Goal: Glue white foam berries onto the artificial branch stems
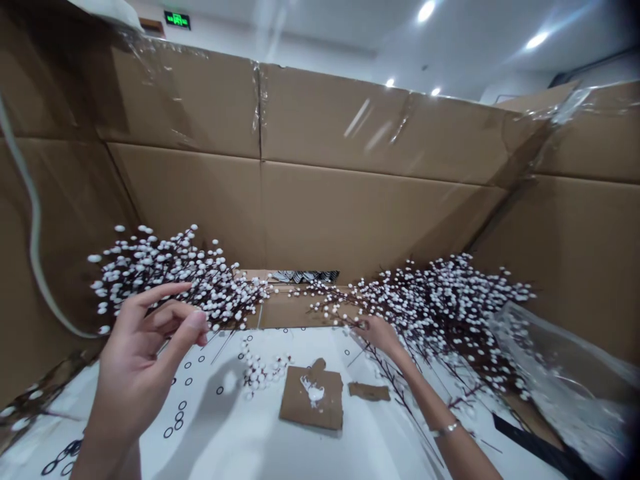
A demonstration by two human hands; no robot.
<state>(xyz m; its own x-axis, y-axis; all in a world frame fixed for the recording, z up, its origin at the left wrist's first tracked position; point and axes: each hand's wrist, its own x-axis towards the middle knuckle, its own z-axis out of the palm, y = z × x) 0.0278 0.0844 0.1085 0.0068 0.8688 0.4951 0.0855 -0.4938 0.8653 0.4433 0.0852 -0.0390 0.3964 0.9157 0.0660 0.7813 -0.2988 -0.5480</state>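
My left hand (143,357) is raised in front of the left bunch of white-berry branches (170,267). Its index finger stretches out apart from the thumb, the other fingers bend loosely, and no object shows in it. On the other side, my right hand (380,333), with a bracelet at the wrist, reaches to the near-left edge of the right bunch of white-berry branches (435,300). Its fingers are closed on a thin berry branch (345,319), the fingertips partly hidden. A small loose cluster of berry sprigs (263,370) lies on the white tabletop (240,433) between the hands.
A cardboard square (295,407) with a white smear and a cardboard strip (370,392) lie centrally. Black rings (179,417) are scattered at left. Tall cardboard walls (375,220) enclose the table. Clear plastic wrap (560,380) lies right; a white cable (35,227) hangs left.
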